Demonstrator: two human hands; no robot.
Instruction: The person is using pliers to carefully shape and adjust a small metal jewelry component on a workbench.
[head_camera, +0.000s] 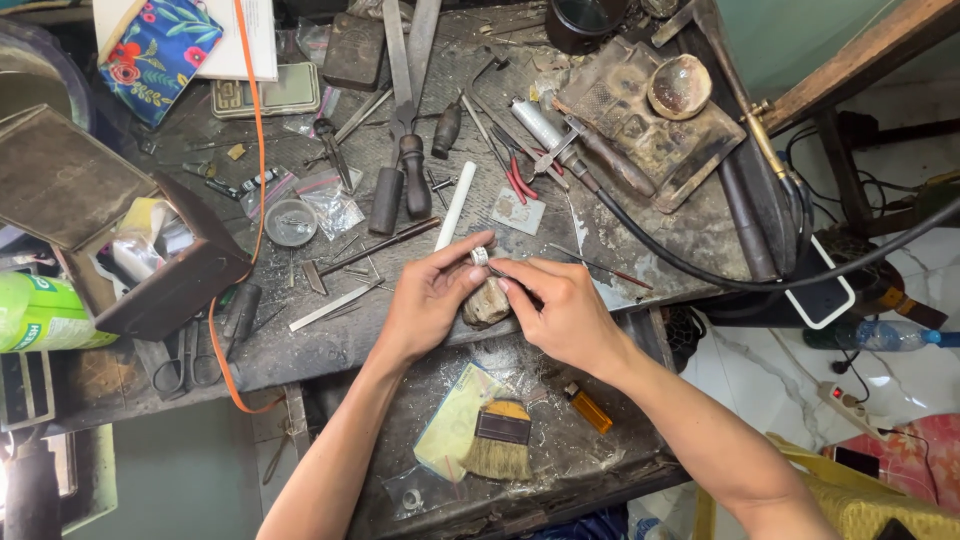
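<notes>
Fingers of left hand (432, 295) pinch silver ring (480, 256), right hand (560, 305) alongside

The left hand (432, 298) pinches a small silver ring (480, 256) between thumb and fingertips above a worn wooden bench peg (487, 303). The right hand (560, 305) meets the ring from the opposite side and grips a thin tool, mostly hidden by the fingers. Behind the hands, the cluttered workbench (660, 235) carries a white rod (456, 205), red-handled pliers (517, 175) and a torch with black hose (640, 235). Below, a lower shelf holds a flat brush (499, 440) and an orange lighter (589, 409).
</notes>
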